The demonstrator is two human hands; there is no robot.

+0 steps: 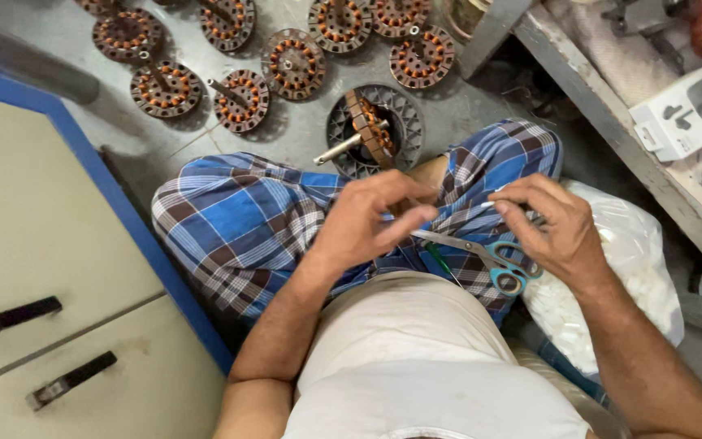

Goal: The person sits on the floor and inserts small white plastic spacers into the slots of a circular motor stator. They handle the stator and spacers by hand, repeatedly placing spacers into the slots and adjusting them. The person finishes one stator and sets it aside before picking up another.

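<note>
A person in a blue plaid wrap (241, 219) and pale undershirt (416, 358) is sitting on a grey concrete floor (302, 138), working with both hands over the lap. The right hand (558, 232) is gripping a pair of teal-handled scissors (489, 256), its fingers curling around the handles while the blades are pointing left toward the left hand (371, 219). The left hand is hovering just beside the blade tips, its fingers bent and its thumb and forefinger drawn together; whether they are pinching anything is too fine to tell. A thin pale strand appears to be running between the two hands, too small to identify. A green-handled tool (440, 262) is lying on the lap just below the scissors.

Just beyond the knees, a dark round fan motor housing (396, 122) with a copper-wound core and steel shaft is lying on the floor. Farther off, a row of copper-wound stators (241, 99) is spreading across the floor. At right, a clear plastic bag of small white pieces (611, 276) is resting against the person's side, near the right forearm. A cream cabinet with blue edging (42, 244) is filling the left foreground, and a shelf with a white box (684, 114) is standing at far right.
</note>
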